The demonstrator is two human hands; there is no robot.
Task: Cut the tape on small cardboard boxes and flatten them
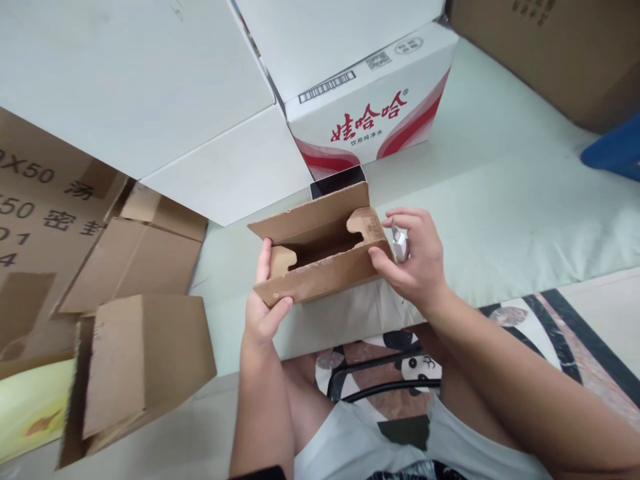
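the held box [333, 275] is brown (the cloth [505, 220], pale green).

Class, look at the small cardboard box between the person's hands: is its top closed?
No: the small cardboard box held between the left hand and right hand shows its dark inside through the open top.

From the wearer's own head, the camera looks forward and steeply down over the lap [350, 440] at 6 o'clock. The left hand [263, 312] shows toward 7 o'clock, the right hand [417, 257] toward 3, both close to the lens. An open cardboard box [325, 277] sits near the dial's center, seen from above into its mouth. Farther off, a white printed carton [375, 123] faces the camera toward 1 o'clock, while the pale green surface [505, 207] runs aslant beneath, its near edge ending around 3.
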